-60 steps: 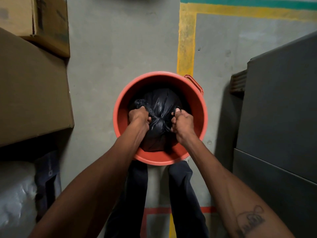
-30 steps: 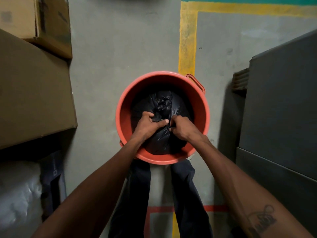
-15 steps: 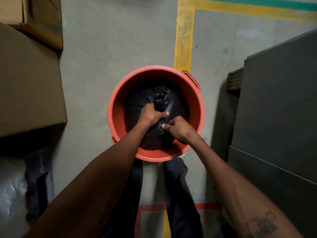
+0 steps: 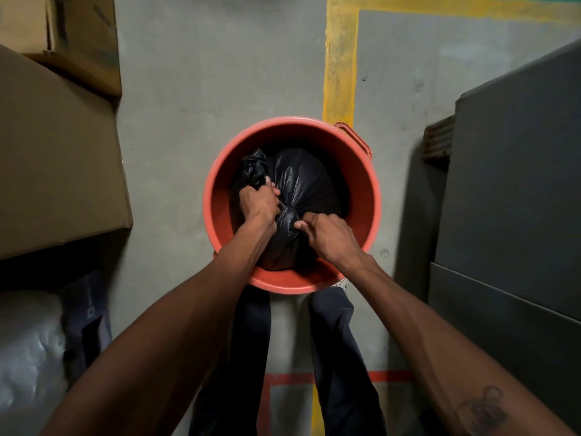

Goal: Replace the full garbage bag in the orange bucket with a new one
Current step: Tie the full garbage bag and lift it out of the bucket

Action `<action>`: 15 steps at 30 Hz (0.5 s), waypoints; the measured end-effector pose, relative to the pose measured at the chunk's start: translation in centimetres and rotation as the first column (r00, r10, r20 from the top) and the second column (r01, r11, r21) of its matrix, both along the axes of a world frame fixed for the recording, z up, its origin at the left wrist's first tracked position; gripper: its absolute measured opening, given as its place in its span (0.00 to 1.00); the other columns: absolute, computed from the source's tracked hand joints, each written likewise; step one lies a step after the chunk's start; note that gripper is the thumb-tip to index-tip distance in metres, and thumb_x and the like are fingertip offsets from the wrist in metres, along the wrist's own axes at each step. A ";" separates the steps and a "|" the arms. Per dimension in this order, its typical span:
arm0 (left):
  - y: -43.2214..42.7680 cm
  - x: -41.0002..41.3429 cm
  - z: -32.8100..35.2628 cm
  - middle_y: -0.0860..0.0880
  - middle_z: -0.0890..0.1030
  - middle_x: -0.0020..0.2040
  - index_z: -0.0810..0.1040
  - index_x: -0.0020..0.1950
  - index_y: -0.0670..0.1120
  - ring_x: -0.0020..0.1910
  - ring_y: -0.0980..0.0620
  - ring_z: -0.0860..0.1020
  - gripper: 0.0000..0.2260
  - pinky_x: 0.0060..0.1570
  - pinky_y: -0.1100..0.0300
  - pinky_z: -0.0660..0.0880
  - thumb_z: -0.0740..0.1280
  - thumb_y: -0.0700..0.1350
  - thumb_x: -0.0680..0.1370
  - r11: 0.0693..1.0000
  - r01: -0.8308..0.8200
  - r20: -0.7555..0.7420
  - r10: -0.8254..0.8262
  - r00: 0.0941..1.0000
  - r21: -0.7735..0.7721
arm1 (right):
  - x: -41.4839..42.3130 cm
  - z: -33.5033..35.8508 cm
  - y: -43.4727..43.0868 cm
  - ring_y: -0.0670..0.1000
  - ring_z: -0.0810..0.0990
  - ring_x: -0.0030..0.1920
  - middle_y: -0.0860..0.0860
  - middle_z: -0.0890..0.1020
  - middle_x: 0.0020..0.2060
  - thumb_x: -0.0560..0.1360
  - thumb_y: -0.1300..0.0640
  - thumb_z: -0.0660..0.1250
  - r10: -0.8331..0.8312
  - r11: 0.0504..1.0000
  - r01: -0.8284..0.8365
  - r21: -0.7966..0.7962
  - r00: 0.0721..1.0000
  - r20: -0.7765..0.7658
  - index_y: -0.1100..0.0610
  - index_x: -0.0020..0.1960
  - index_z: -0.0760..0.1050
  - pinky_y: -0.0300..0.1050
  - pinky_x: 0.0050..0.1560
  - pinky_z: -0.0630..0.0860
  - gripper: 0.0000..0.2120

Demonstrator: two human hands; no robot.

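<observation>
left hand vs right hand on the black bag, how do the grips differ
The left hand fists round the loose tail of the black plastic garbage bag; the right hand pinches its knot with the fingers. The left hand sits farther out, the right hand nearer. Both are inside the orange plastic bucket.

Left hand (image 4: 259, 202) and right hand (image 4: 327, 236) grip black bag (image 4: 309, 187) inside orange bucket (image 4: 361, 171).
</observation>
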State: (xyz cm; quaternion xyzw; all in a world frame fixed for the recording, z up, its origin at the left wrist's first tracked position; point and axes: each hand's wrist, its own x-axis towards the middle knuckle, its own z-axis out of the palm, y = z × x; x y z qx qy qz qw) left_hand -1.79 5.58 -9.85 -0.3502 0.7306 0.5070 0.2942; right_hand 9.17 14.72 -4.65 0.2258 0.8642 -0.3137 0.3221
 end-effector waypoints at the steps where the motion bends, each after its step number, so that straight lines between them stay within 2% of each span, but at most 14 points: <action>1: -0.4 -0.2 -0.4 0.49 0.77 0.27 0.74 0.29 0.47 0.23 0.52 0.71 0.16 0.31 0.59 0.69 0.64 0.42 0.77 0.999 -0.017 0.008 0.017 1.000 -0.051 | 0.2 -0.3 -0.2 0.68 0.79 0.53 0.64 0.82 0.50 0.82 0.42 0.56 -0.002 1.000 0.002 -0.011 1.000 -0.004 0.54 0.55 0.75 0.53 0.47 0.74 0.18; 3: -1.2 -0.7 -1.5 0.48 0.80 0.28 0.76 0.27 0.46 0.30 0.46 0.78 0.15 0.40 0.53 0.76 0.65 0.44 0.74 0.992 -0.001 0.022 0.004 1.000 -0.123 | 0.7 -0.8 -0.8 0.68 0.79 0.52 0.64 0.82 0.49 0.82 0.41 0.56 -0.011 0.999 0.011 -0.032 1.000 0.002 0.54 0.53 0.75 0.53 0.46 0.74 0.18; 5: -1.8 -0.9 -2.4 0.45 0.83 0.32 0.80 0.31 0.44 0.38 0.43 0.83 0.11 0.44 0.52 0.79 0.66 0.45 0.73 0.986 -0.027 0.068 0.038 0.997 -0.167 | 1.3 -1.4 -1.5 0.68 0.79 0.52 0.65 0.82 0.49 0.82 0.41 0.55 -0.016 0.999 0.017 -0.039 1.000 0.022 0.54 0.54 0.75 0.53 0.46 0.75 0.18; 7: -2.0 -1.1 -2.6 0.43 0.85 0.39 0.83 0.45 0.39 0.41 0.43 0.84 0.08 0.42 0.55 0.78 0.66 0.41 0.73 0.967 -0.189 0.126 0.212 0.969 -0.173 | 1.9 -1.8 -2.4 0.68 0.79 0.52 0.64 0.82 0.50 0.82 0.41 0.55 -0.023 0.999 0.025 -0.047 0.999 0.041 0.55 0.54 0.75 0.52 0.47 0.75 0.19; 8: -2.2 -1.2 -2.5 0.44 0.86 0.39 0.81 0.53 0.37 0.42 0.44 0.84 0.11 0.40 0.58 0.77 0.64 0.38 0.75 0.959 -0.239 0.174 0.264 0.949 -0.155 | 2.0 -1.8 -2.7 0.67 0.80 0.52 0.64 0.82 0.50 0.82 0.41 0.55 -0.028 0.998 0.030 -0.052 0.998 0.047 0.55 0.54 0.75 0.53 0.47 0.75 0.19; 9: -2.4 -1.4 -2.3 0.48 0.85 0.34 0.78 0.59 0.36 0.40 0.47 0.84 0.13 0.37 0.61 0.76 0.62 0.37 0.77 0.970 -0.224 0.225 0.240 0.944 -0.094 | 1.9 -1.8 -2.8 0.67 0.80 0.53 0.64 0.82 0.50 0.82 0.41 0.55 -0.031 0.998 0.034 -0.054 0.998 0.057 0.55 0.54 0.76 0.53 0.48 0.75 0.19; 10: -2.6 -1.2 -2.2 0.53 0.82 0.26 0.76 0.62 0.37 0.33 0.52 0.82 0.13 0.32 0.65 0.76 0.59 0.36 0.79 0.980 -0.195 0.254 0.196 0.947 -0.030 | 1.9 -1.8 -2.7 0.67 0.80 0.53 0.64 0.82 0.51 0.82 0.41 0.56 -0.027 0.998 0.031 -0.054 0.997 0.069 0.55 0.54 0.76 0.53 0.48 0.75 0.19; 11: -2.5 -1.0 -2.0 0.55 0.76 0.19 0.76 0.58 0.39 0.24 0.57 0.79 0.10 0.25 0.68 0.74 0.58 0.36 0.80 0.987 -0.159 0.250 0.152 0.956 0.006 | 1.8 -1.8 -2.2 0.67 0.80 0.53 0.64 0.82 0.51 0.82 0.42 0.56 -0.020 0.998 0.024 -0.050 0.996 0.083 0.55 0.55 0.76 0.53 0.49 0.75 0.18; 12: -2.1 -0.8 -1.1 0.56 0.74 0.17 0.76 0.50 0.41 0.18 0.59 0.74 0.08 0.19 0.69 0.71 0.57 0.38 0.81 0.995 -0.097 0.224 0.091 0.970 0.018 | 1.7 -1.6 -1.4 0.67 0.80 0.54 0.65 0.82 0.51 0.82 0.43 0.57 -0.024 0.999 0.027 -0.039 0.995 0.094 0.55 0.55 0.77 0.53 0.48 0.75 0.17; 13: -1.6 -0.5 0.0 0.55 0.73 0.17 0.74 0.42 0.43 0.15 0.60 0.71 0.10 0.16 0.70 0.67 0.59 0.40 0.82 0.999 -0.027 0.176 0.022 0.984 0.028 | 1.6 -1.5 -0.4 0.67 0.80 0.54 0.65 0.82 0.51 0.82 0.45 0.58 -0.036 0.999 0.038 -0.016 0.994 0.100 0.56 0.55 0.77 0.53 0.48 0.75 0.16; 15: -0.4 -0.4 0.9 0.51 0.76 0.23 0.75 0.36 0.45 0.16 0.60 0.68 0.14 0.17 0.68 0.64 0.63 0.44 0.81 0.986 0.169 0.001 -0.169 0.986 0.016 | 1.1 -1.2 1.6 0.68 0.80 0.53 0.65 0.82 0.50 0.82 0.47 0.59 -0.084 0.996 0.081 0.030 0.992 0.091 0.57 0.54 0.77 0.52 0.46 0.74 0.14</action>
